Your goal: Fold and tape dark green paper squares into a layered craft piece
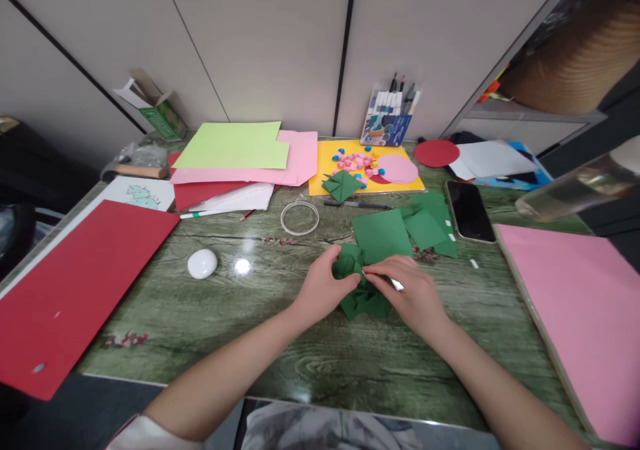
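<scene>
While both of my hands meet near the middle of the green wood-grain table (pixel 210 330), they close on 1 folded green paper piece (pixel 356 283) that lies on the tabletop between them. My left hand (pixel 323 290) curls around its left side, thumb and fingers pinched on the upper left fold. My right hand (pixel 413 293) lies over its right side, fingertips pressed together on the paper's centre, and a small white bit shows at those fingertips; I cannot tell what it is.

Just beyond the piece, touching its far edge, lies a flat green square (pixel 381 235), with more green sheets (pixel 430 227) to the right of that. A black phone (pixel 469 211) lies further right, and a big pink sheet (pixel 575 297) covers the right edge of the table. To the left of my hands sit a white oval object (pixel 202 263) and, further away, a clear tape ring (pixel 299 217). A large red sheet (pixel 75 290) fills the near left. At the far side are a yellow sheet (pixel 327 170) holding pink and blue bits, another folded green shape (pixel 342 185), a stack of light green and pink papers (pixel 240 153), and a pack of markers (pixel 387 120) against the wall.
</scene>
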Available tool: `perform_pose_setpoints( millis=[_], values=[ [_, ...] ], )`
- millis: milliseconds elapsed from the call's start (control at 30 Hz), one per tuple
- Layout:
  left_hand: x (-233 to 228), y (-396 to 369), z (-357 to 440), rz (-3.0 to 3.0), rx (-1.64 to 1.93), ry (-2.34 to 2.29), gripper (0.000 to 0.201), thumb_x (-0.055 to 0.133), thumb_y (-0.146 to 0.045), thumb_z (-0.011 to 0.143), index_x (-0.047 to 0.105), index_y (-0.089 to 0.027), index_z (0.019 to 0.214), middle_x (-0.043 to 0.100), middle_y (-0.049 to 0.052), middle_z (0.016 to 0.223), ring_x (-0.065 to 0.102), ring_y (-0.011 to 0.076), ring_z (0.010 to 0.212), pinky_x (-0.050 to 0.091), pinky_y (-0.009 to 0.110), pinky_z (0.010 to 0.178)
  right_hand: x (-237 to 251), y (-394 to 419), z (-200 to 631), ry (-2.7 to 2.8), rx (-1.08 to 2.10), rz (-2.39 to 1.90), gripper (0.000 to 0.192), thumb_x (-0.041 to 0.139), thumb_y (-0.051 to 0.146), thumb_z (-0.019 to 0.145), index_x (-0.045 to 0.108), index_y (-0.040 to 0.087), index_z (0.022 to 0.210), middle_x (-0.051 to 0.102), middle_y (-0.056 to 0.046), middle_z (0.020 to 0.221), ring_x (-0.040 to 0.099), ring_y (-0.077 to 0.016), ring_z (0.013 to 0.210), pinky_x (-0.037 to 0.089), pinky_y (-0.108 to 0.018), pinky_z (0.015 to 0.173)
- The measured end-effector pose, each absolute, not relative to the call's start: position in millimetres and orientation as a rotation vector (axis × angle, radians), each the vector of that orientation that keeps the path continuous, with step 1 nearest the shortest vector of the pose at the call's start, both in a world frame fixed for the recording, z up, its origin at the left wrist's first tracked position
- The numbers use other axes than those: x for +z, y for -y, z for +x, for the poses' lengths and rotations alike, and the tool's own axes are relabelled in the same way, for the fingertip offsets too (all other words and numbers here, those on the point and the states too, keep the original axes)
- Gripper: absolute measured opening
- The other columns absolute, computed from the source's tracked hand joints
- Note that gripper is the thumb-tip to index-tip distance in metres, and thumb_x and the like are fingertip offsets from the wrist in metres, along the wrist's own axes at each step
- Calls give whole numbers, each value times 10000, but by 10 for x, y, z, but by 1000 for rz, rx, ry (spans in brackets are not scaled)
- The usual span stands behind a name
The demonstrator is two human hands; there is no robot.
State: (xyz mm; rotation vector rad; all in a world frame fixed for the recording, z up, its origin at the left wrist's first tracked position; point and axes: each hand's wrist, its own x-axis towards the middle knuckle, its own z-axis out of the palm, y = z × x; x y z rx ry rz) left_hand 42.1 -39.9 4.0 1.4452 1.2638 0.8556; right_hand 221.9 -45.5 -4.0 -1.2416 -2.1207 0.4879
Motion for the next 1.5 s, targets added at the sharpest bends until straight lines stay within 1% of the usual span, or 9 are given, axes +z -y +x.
perform_pose_setpoints(
  millis=[167, 667, 933, 1200, 1400, 1500],
  values=[
    [56, 421, 420, 1495, 822, -1284, 144, 563, -185, 703, 520, -191, 841, 567, -16, 786, 517, 155, 736, 407, 264, 681, -47, 459, 2207, 2136, 482, -1222, 141, 531, 269, 850, 659, 233, 896, 690, -43, 800, 598, -174, 722, 442, -335, 678],
    [46, 416, 436, 1520, 799, -1295, 133, 554, -178, 704, 503, -200, 825, 548, -29, 756, 491, 140, 705, 389, 247, 660, -38, 467, 2216, 2255, 370, -1180, 125, 508, 223, 860, 620, 218, 915, 670, -42, 799, 579, -173, 759, 419, -332, 702],
    [68, 416, 433, 1534, 794, -1315, 135, 562, -201, 708, 500, -195, 828, 538, -30, 766, 487, 142, 723, 392, 251, 682, -55, 453, 2231, 2251, 396, -1198, 145, 480, 213, 873, 615, 206, 923, 657, -43, 786, 564, -168, 761, 410, -329, 704],
    [99, 426, 434, 1546, 772, -1295, 145, 543, -178, 704, 516, -197, 845, 558, -29, 788, 487, 136, 727, 387, 236, 660, -36, 491, 2217, 2286, 337, -1140, 99, 522, 198, 852, 602, 188, 910, 667, -45, 828, 556, -170, 786, 405, -334, 731],
    [95, 428, 437, 1592, 735, -1337, 119, 558, -199, 696, 471, -199, 778, 493, -49, 682, 443, 120, 654, 351, 220, 598, -36, 479, 2198, 2309, 297, -1128, 84, 532, 170, 835, 601, 180, 882, 669, -41, 814, 553, -172, 780, 400, -335, 727],
    [90, 425, 434, 1589, 748, -1333, 127, 561, -199, 692, 481, -198, 791, 493, -45, 702, 440, 121, 664, 354, 222, 609, -38, 481, 2206, 2310, 306, -1137, 91, 519, 170, 841, 602, 178, 877, 670, -43, 814, 552, -169, 778, 399, -329, 721]
  ],
)
